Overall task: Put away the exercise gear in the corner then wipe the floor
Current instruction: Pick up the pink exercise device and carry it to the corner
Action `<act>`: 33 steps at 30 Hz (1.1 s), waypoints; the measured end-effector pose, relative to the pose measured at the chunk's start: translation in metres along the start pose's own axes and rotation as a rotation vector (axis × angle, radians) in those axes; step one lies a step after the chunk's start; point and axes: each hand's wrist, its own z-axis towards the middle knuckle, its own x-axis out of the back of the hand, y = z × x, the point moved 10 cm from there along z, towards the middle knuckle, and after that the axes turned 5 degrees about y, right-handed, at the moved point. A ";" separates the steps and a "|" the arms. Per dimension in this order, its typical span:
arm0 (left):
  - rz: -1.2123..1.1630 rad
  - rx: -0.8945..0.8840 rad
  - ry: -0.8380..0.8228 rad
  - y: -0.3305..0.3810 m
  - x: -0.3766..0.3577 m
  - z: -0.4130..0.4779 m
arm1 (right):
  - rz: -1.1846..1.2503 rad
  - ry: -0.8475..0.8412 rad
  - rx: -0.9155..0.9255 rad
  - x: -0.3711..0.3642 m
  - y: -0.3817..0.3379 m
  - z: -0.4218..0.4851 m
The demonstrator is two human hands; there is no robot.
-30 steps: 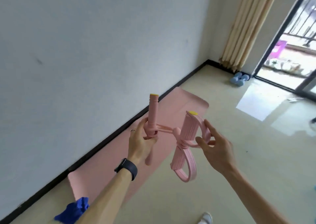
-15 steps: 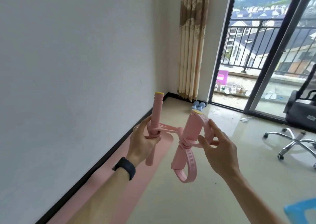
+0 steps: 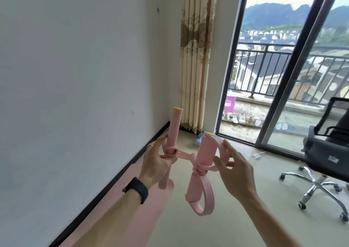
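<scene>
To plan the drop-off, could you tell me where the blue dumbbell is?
Head view, centre: the blue dumbbell lies on the floor below the curtain, partly hidden behind the pink band.

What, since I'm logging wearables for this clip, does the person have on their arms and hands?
No sleeves are in view. The left wrist wears a black band, like a watch or fitness tracker, and the left hand has a thin ring on one finger. The right hand and its wrist wear nothing that shows.

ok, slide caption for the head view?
Left hand and right hand hold a pink rubber pedal-pull exerciser above a pink floor mat, facing a beige curtain.
</scene>
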 end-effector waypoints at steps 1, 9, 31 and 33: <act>-0.004 -0.005 -0.010 -0.003 -0.004 0.023 | -0.014 0.003 0.003 -0.009 -0.001 0.021; 0.014 -0.043 -0.048 -0.001 -0.020 0.194 | -0.002 0.096 -0.020 -0.048 -0.008 0.174; 0.087 0.147 -0.088 -0.169 -0.242 0.540 | 0.067 -0.064 -0.253 -0.232 0.186 0.543; 0.131 0.158 -0.103 -0.190 -0.260 0.560 | 0.071 -0.091 -0.299 -0.256 0.203 0.568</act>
